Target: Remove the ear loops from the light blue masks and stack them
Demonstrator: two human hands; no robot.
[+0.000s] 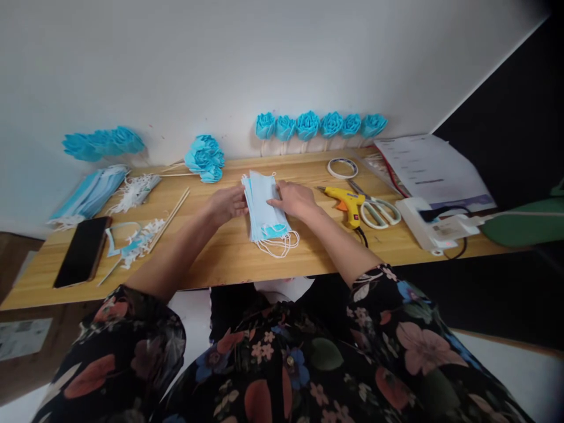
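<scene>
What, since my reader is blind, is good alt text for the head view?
A person's right hand holds a stack of blue face masks, left hand beside it, at a wooden table. Blue flowers line the wall behind; at right, a glue gun and scissors.

"What sort of place is this?"
"A small craft corner. A glue gun (350,205), scissors (371,200) and a roll of tape (342,176) lie on the table (224,258), near a stack of face masks (261,202)."
"Anything else that says craft?"
"Blue handmade-looking flowers (307,124) on thin stems, lined up along a plain pale wall (185,59)."
"So, a proper workshop or somebody's home?"
"Can't tell. The wood-grain table is narrow, with a phone (83,252) at one end and a white power strip (412,220) at the other. Brown cardboard (66,329) with a label sits below on the left. It looks improvised."
</scene>
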